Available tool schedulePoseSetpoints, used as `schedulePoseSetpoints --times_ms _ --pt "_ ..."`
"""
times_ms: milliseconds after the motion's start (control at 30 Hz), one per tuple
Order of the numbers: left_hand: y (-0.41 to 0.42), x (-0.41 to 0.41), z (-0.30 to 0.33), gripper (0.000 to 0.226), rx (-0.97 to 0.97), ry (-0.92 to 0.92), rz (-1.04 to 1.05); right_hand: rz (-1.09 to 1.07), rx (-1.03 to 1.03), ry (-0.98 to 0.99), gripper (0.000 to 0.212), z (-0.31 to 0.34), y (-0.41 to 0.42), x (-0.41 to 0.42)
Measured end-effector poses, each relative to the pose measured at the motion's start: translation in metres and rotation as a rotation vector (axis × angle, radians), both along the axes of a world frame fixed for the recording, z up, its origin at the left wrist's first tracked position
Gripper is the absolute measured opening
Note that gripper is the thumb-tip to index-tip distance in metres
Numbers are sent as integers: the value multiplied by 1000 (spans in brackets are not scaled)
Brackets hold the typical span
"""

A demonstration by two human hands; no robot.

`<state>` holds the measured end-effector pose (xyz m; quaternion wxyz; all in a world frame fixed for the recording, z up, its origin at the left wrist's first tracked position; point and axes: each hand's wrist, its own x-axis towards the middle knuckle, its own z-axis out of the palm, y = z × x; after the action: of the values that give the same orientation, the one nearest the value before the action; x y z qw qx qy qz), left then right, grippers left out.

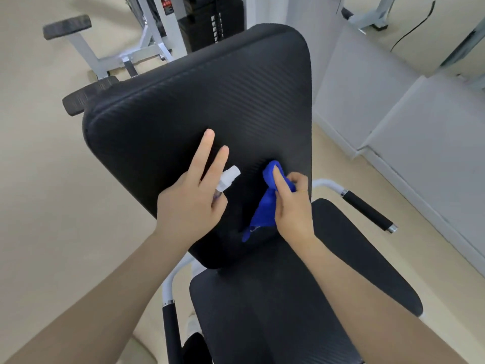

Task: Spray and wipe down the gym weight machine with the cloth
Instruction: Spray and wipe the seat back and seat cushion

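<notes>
The weight machine's black padded backrest (199, 101) fills the middle of the head view, with the black seat pad (262, 311) below it. My left hand (191, 203) holds a small spray bottle with a white nozzle (229, 177); two fingers stretch out flat over the pad. Just to the right, my right hand (294, 208) grips a blue cloth (265, 206) bunched against the lower part of the backrest, with one corner hanging down.
Black-gripped handles stick out at the right (367, 211) and lower left (170, 329) of the seat. White frame bars with black foam rollers (67, 26) and a weight stack (212, 22) stand behind. Grey panels (393, 114) line the right side. The floor is beige.
</notes>
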<state>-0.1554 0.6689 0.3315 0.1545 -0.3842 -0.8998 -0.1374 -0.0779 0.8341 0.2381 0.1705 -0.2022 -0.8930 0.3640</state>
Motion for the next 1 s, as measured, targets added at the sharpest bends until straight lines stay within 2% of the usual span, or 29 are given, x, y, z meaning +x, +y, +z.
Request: schedulePoseSetpoints --times_ms 100,267,367,467,567,633,733,867,933,1000 --pt "-2 -1 -1 58 35 2 -25 -165 -38 67 37 23 41 -18" --pt "-3 -2 -5 53 98 3 -60 -353 -83 208 43 35 44 -42" --pt "-10 -3 -11 42 178 -41 -141 -259 26 228 59 8 -21 -28" --pt "-28 -2 -13 36 255 -96 -257 -42 55 113 56 -13 -92 -8" --pt "-56 5 -16 39 271 -140 -295 26 8 46 55 -8 -99 0" --pt "-77 5 -18 39 216 -118 -311 -19 37 70 59 7 -83 -2" --pt "-106 -7 -21 35 158 -121 -276 -261 -59 103 55 29 -60 -20" --pt "-127 -23 -33 26 182 -153 -200 -510 -181 262 53 25 -88 -44" --pt "-128 -27 -42 16 208 -189 -154 -498 -119 298 56 16 -123 -43" --pt "-127 -28 -51 13 245 -234 -133 -374 -39 275 59 4 -165 -33"
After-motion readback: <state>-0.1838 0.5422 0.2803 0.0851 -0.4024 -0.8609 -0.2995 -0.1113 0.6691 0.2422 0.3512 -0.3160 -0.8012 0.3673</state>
